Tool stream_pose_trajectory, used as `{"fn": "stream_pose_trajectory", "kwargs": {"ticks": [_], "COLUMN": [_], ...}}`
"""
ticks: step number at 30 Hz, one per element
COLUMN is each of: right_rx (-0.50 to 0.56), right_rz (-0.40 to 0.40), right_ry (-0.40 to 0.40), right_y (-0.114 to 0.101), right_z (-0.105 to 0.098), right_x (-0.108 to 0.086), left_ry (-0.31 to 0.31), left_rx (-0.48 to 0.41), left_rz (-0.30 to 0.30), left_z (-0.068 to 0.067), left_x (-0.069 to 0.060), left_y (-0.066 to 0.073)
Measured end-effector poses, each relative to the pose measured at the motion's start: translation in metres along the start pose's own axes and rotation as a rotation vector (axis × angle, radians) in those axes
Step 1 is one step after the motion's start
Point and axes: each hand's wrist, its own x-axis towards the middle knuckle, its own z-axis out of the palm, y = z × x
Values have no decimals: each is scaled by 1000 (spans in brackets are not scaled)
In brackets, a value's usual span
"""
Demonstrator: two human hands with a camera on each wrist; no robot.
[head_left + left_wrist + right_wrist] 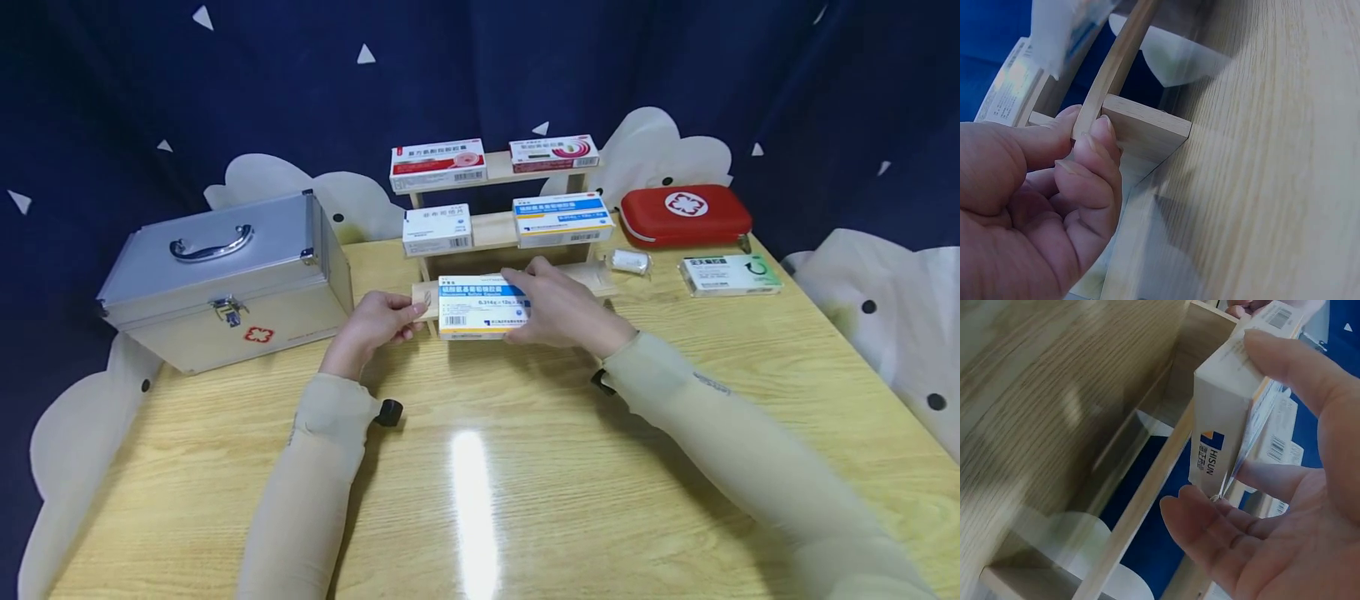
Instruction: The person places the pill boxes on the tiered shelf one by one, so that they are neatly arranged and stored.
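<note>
My right hand [558,304] grips a white and blue medicine box [480,308] by its right end, at the front of a tiered wooden rack. In the right wrist view, thumb and fingers are around the box [1225,387], which is tilted above the lowest shelf bar [1147,506]. My left hand [384,320] pinches the left end of that lowest shelf [423,298]. The left wrist view shows thumb and fingertips on the thin wooden bar [1094,106]. A white box [437,229] and another blue and white box [562,220] stand on the middle shelf.
Two red and white boxes, one left [438,165] and one right [553,154], sit on the top shelf. A silver case [225,283] stands left. To the right lie a red pouch [686,217], a wrapped white roll [630,262] and a green and white box [730,276].
</note>
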Motion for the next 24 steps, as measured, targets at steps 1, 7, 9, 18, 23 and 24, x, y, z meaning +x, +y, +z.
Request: {"fn": "stream_pose_trajectory", "kwargs": {"ticks": [1,7,9,18,23,24], "right_rx": [-3,-5,-6,8,-4,-6], "right_rz": [8,6,-1,-18,-38,-43], "right_ry": [-2,-40,-57,-88,-107,-110], "right_y": [-1,-3,-4,-2,-1,-1], "right_z": [1,1,0,0,1,1], "right_x": [3,13,15,22,26,26], "left_ry": [0,-2,0,6,2,1], "left_rx": [-3,-4,-3,-12,-19,-18], "left_rz": [2,11,11,6,-4,-8], "left_z": [0,0,0,0,1,0], "left_x": [1,1,1,2,2,2], "left_y": [0,0,-1,1,0,0]}}
